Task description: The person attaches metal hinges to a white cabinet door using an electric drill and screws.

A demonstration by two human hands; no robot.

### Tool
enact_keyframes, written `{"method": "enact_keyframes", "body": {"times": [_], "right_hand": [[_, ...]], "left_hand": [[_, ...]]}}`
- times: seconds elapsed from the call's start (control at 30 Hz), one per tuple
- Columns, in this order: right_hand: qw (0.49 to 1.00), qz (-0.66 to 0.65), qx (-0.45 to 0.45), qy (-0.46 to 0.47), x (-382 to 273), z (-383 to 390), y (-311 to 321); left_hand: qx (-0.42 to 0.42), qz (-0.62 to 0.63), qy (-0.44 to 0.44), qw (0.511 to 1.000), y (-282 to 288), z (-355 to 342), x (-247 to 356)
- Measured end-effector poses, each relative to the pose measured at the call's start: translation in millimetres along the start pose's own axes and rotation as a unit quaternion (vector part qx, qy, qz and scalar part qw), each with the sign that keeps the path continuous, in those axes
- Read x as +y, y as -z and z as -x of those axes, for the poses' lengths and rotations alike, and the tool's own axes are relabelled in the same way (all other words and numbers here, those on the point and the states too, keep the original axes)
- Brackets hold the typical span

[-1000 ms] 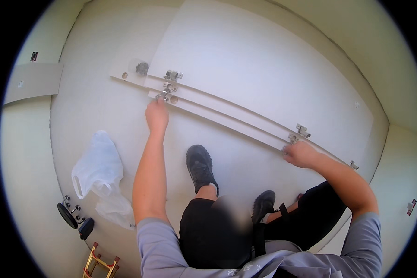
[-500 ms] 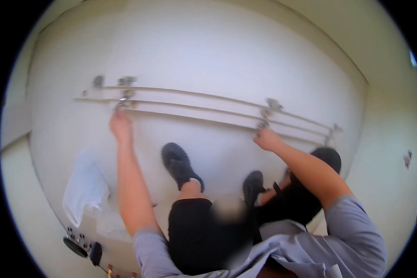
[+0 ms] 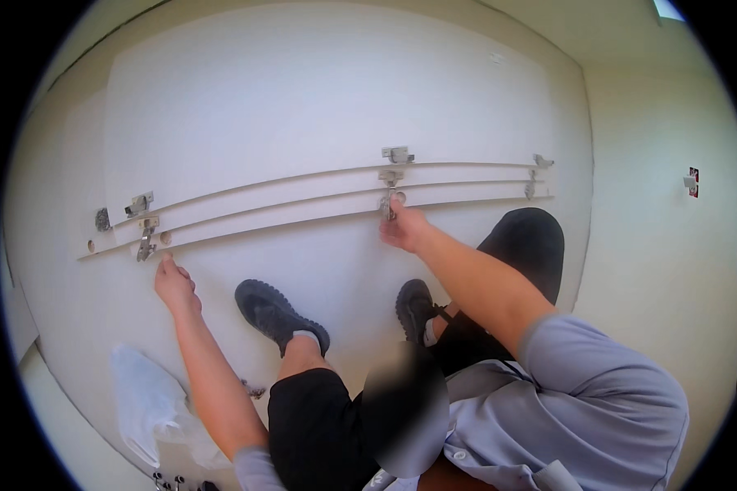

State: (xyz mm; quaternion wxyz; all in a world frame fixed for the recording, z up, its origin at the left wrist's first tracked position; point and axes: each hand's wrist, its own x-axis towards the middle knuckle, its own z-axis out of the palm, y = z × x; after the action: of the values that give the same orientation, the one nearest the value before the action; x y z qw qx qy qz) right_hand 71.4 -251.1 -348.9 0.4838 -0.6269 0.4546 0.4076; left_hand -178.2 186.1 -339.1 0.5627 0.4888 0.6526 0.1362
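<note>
Along the board's near edge, my right hand grips a hinge; my left hand, curled, hold unclear, beside a second hinge; floor between hands; shoe right of left, bag behind

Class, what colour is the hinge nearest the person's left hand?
Silver-grey: the hinge by the left hand shows best in the head view.

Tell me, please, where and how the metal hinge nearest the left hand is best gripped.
Probably best to pinch the metal hinge by its lower end, bringing the left hand in from the person's side: that narrow end appears to reach the near edge of the white panel and points toward the person, while its flat upper plate sits farther in.
</note>
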Motion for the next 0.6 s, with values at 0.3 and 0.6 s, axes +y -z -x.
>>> {"method": "enact_keyframes", "body": {"times": [0.3, 0.6], "right_hand": [[0.998, 0.054, -0.013, -0.029, -56, 26, 3], [0.784, 0.618, -0.057, -0.003, -217, 67, 76]], "left_hand": [[-0.066, -0.012, 0.019, 0.998, -28, 20, -14], [-0.129, -0.064, -0.007, 0.99, -47, 57, -6]]}}
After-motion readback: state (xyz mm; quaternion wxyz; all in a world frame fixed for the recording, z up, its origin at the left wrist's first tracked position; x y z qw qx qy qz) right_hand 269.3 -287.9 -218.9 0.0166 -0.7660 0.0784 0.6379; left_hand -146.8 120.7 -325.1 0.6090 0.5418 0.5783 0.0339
